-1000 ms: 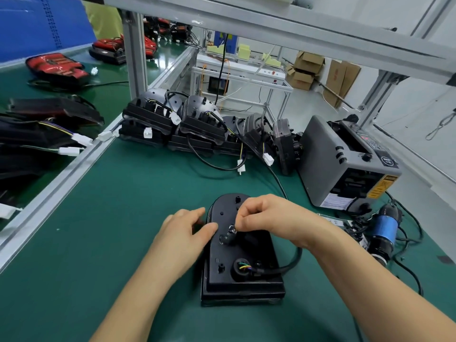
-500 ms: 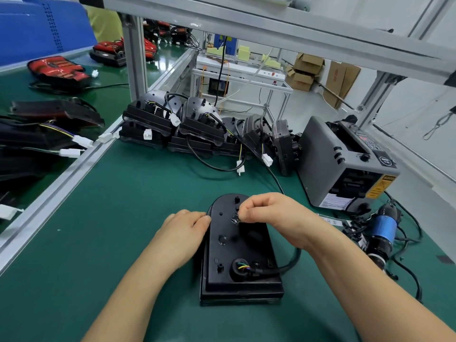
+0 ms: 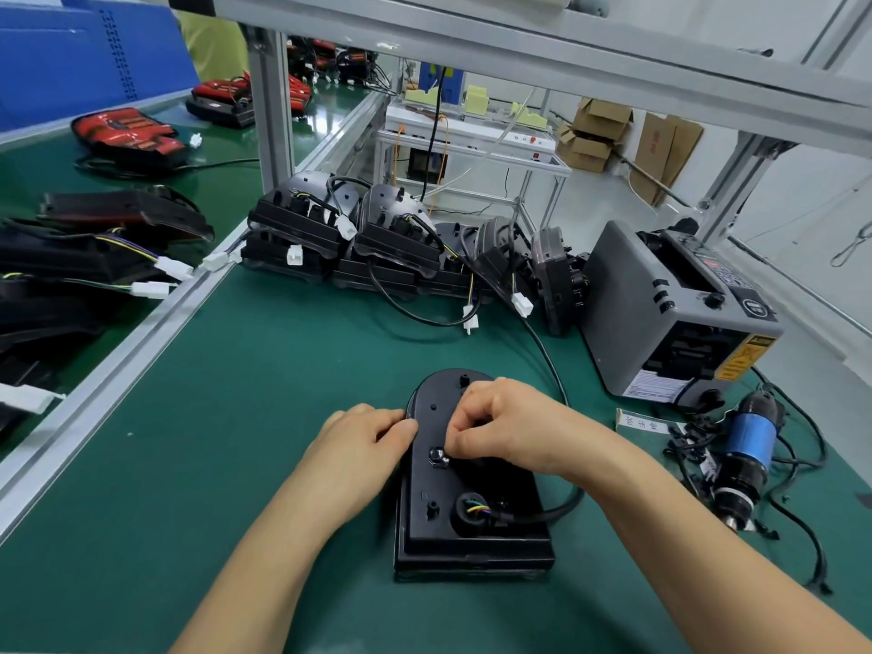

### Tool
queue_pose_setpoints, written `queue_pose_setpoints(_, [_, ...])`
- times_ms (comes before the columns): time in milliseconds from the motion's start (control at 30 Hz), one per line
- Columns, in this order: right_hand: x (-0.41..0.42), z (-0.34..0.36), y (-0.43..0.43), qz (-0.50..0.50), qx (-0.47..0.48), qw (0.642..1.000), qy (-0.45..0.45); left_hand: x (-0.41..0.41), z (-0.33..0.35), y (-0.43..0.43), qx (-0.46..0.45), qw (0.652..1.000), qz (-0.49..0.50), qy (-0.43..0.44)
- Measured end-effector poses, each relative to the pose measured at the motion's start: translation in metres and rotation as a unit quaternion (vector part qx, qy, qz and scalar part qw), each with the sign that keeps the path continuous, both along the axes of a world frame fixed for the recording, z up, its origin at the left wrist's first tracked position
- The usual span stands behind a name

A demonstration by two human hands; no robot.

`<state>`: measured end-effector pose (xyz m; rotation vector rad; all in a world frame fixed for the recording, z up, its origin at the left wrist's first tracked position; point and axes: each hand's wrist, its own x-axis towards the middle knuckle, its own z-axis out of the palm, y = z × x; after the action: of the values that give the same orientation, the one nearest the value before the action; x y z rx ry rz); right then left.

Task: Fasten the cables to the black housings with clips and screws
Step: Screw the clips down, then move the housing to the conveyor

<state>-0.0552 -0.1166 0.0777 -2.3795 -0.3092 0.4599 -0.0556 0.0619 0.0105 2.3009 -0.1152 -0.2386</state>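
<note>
Lying flat on the green tabletop (image 3: 236, 417), the black housing (image 3: 472, 535) has a round socket (image 3: 458, 517) holding coloured wires, from which the cable (image 3: 561, 509) bends right and loops away behind. The right hand (image 3: 514, 431) has its fingers curled, pinching a small fastener (image 3: 438, 457) at the housing's middle. The left hand (image 3: 358, 441) rests relaxed against its left edge. More housings (image 3: 377, 247) pile along the far edge, a grey tape dispenser (image 3: 660, 323) stands at the right, and green mat stretches left to the aluminium rail (image 3: 118, 361).
</note>
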Motion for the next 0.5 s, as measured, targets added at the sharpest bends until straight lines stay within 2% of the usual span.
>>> queue_pose_setpoints(500, [0.0067, 0.0044, 0.0081, 0.010, -0.049, 0.999, -0.002, -0.0001, -0.0010, -0.0004, -0.013, 1.000, 0.011, -0.002])
